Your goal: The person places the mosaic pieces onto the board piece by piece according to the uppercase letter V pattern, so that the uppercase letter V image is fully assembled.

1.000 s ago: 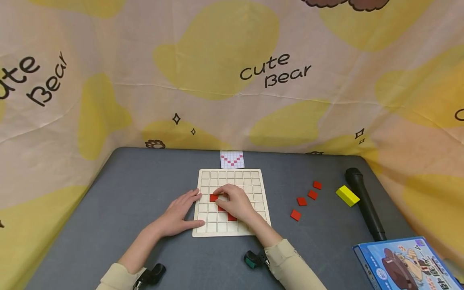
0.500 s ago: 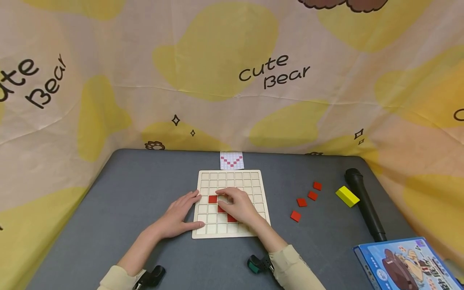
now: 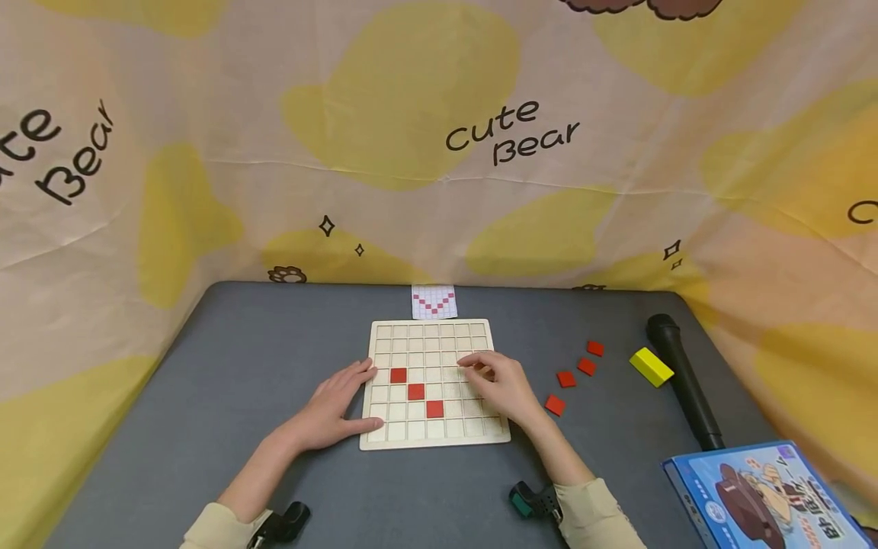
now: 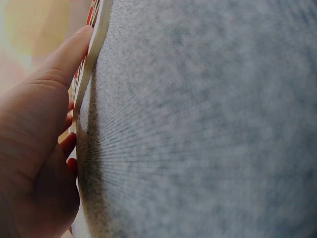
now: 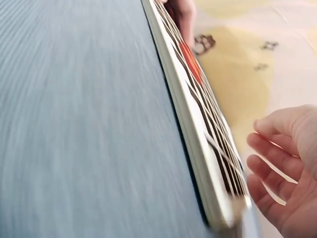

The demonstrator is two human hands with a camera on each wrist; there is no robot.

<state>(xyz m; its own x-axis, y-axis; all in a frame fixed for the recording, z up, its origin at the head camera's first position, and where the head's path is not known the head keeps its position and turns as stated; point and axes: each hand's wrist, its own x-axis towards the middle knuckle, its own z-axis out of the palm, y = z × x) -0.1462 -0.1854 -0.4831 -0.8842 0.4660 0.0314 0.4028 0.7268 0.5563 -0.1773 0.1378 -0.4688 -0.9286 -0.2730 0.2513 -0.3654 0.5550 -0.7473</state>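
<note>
A cream grid board [image 3: 466, 432] lies on the grey table. Three red square tiles sit in its cells on a diagonal: an upper-left tile [image 3: 398, 375], a middle tile [image 3: 415, 392] and a lower-right tile [image 3: 435, 409]. My left hand [image 3: 329, 412] rests against the board's left edge, thumb and fingers spread; the left wrist view shows its thumb [image 4: 64, 57] on the rim. Over the right side of the board is my right hand [image 3: 504, 385], its fingers loosely bent. In the right wrist view nothing shows between the fingers of this right hand [image 5: 282, 163].
Several loose red tiles [image 3: 565, 380] lie right of the board. Farther right are a yellow block [image 3: 652, 367], a black microphone [image 3: 689, 389] and a blue box [image 3: 761, 488]. A small pattern card [image 3: 434, 303] with a pink V lies behind the board, before a patterned curtain [image 3: 384, 114].
My right hand has moved right from the red tiles towards the board's right side, uncovering the middle and lower-right tiles. The left hand stays at the left edge.
</note>
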